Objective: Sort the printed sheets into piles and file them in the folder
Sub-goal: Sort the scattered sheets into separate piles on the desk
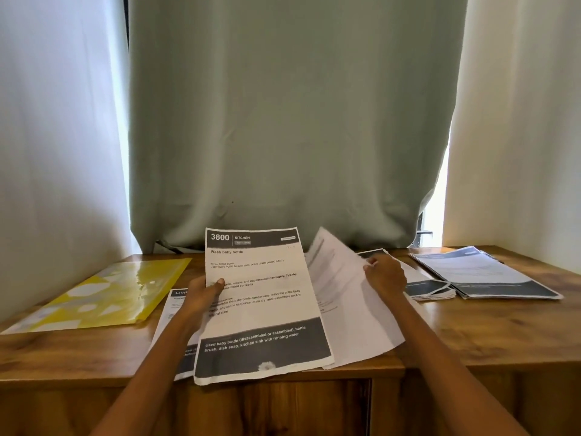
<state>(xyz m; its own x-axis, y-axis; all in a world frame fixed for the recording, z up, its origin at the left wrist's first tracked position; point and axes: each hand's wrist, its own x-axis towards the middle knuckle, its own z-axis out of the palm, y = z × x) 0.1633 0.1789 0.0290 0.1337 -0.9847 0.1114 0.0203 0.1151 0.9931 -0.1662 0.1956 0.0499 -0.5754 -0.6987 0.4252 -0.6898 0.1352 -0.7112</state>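
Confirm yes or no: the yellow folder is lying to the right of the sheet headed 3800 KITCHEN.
No, the yellow folder lies flat on the table to the left of the 3800 KITCHEN sheet.

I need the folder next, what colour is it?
Yellow with pale shapes, the folder, in the head view.

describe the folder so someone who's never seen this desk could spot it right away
Start at the wooden desk in front of the grey-green curtain and go to its far left side. The folder lies flat there, apart from both hands. It is the only glossy yellow, see-through thing; everything else on the desk is black-and-white printed paper.
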